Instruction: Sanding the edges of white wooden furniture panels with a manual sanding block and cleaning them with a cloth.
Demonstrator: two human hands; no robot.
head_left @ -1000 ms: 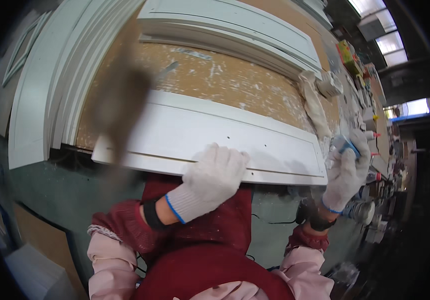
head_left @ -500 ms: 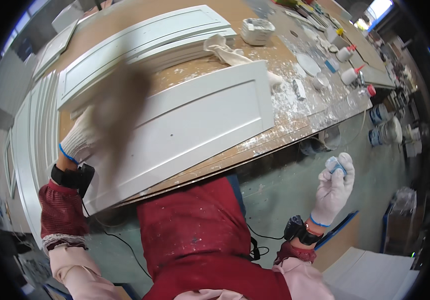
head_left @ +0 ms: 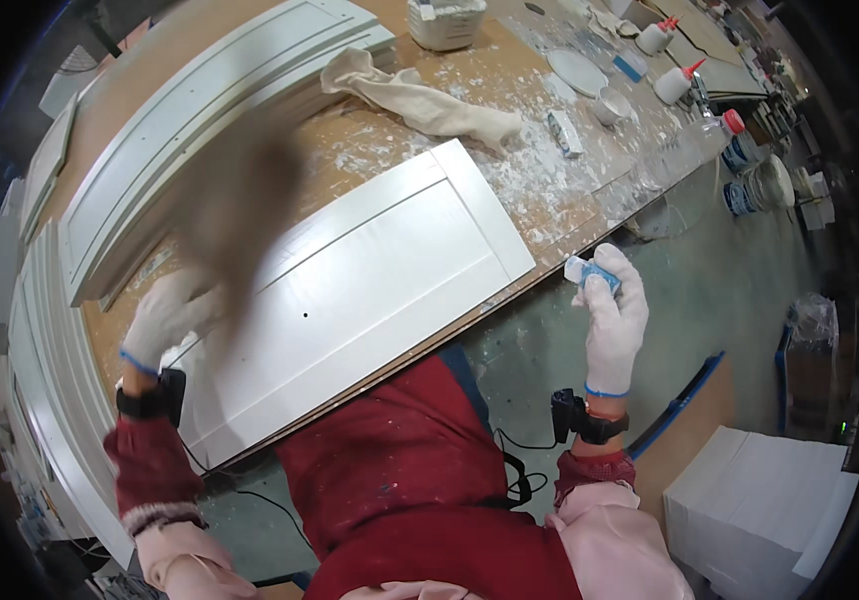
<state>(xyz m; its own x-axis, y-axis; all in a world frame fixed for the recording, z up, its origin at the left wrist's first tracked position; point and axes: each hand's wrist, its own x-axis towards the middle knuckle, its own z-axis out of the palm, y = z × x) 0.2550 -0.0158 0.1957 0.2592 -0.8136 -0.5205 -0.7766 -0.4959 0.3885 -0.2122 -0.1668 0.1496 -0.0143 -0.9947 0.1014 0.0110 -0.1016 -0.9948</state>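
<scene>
A white cabinet-door panel [head_left: 350, 270] with a recessed centre and a small dark hole lies aslant on the worktable before me. My left hand [head_left: 172, 312], in a white knit glove, is at the panel's left end. A brown blur hides its fingertips, so I cannot tell whether it grips the edge. To the right, off the table's front edge, my gloved right hand [head_left: 618, 325] is raised. Between its thumb and fingers it pinches a small blue-and-white block [head_left: 598, 276].
More white panels [head_left: 220, 110] are stacked at the back left. A cream cloth [head_left: 420, 100], a white tub [head_left: 447, 22], a small block [head_left: 565, 133], a cup [head_left: 611, 105] and red-tipped bottles [head_left: 678, 82] stand or lie on the paint-spattered worktable [head_left: 390, 160]. White boxes [head_left: 750, 500] sit low right.
The panel has turned and settled lower on the table, uncovering more of the cream cloth. My right hand, still pinching the block, has come up and left toward the table edge. The view has shifted too.
</scene>
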